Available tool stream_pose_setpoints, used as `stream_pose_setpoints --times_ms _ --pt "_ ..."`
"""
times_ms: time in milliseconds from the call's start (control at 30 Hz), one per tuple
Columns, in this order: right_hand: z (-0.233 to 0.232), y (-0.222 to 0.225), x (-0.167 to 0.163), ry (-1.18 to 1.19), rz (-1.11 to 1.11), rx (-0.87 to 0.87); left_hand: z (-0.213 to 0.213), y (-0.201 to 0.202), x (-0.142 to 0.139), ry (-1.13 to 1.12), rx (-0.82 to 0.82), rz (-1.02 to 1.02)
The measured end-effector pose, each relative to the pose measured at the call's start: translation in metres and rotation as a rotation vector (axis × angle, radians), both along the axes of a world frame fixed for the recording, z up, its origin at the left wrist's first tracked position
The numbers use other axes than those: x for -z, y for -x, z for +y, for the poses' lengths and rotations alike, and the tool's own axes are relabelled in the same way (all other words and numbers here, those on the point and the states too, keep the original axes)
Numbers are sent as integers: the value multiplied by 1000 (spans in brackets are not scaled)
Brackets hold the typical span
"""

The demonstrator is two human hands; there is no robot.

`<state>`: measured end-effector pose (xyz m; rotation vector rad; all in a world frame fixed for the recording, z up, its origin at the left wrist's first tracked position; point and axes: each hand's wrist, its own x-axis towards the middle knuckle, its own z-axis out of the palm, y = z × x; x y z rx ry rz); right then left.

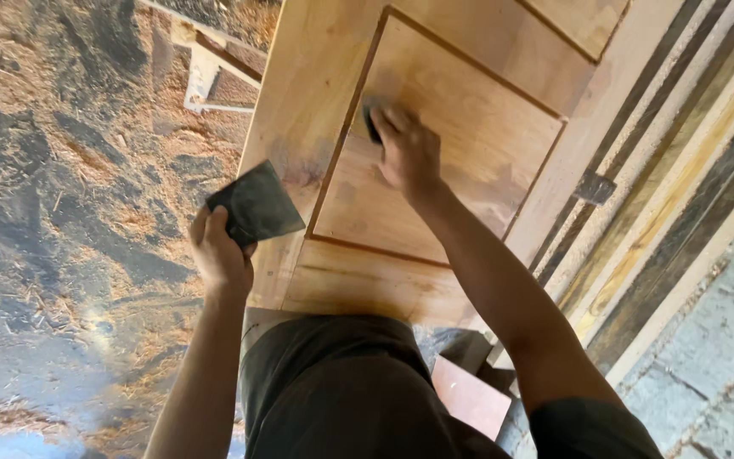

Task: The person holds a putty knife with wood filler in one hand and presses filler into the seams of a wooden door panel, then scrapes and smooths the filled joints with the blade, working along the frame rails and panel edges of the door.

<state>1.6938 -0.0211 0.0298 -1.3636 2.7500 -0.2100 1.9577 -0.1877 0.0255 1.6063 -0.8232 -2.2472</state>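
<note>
Right hand (409,153) presses dark pad (371,121) flat on door panel (460,144); left hand (218,251), off the door's left edge, pinches dark sheet (256,204).

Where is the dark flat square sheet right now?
The dark square sheet is pinched in the left hand, left of centre in the head view, held over the left edge of the wooden door, beside the recessed panel.

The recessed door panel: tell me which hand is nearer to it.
Right. The right hand rests on the recessed panel, pressing a small dark pad onto it. The left hand is off the door's left edge, holding a dark square sheet.
</note>
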Motion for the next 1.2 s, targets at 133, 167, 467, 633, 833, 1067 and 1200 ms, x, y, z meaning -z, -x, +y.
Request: stream_pose_setpoints --times_ms 133,167,467,633,833,1067,1200 --pt "7 17 1 28 -113 49 14 15 5 -8 57 53" --pt "7 22 3 49 -29 75 19 22 5 -10 80 48" --pt "67 -36 -31 604 -882 664 42 96 -13 86 320 191" --pt "84 -94 -60 808 -575 649 84 127 -30 44 383 127" --pt "124 -130 -45 499 -587 680 95 153 -50 -47 413 194" --pt "129 -123 -104 876 -289 799 113 140 -67 -2 515 143" --pt "119 -147 -99 704 -385 670 118 134 -64 -142 442 28"
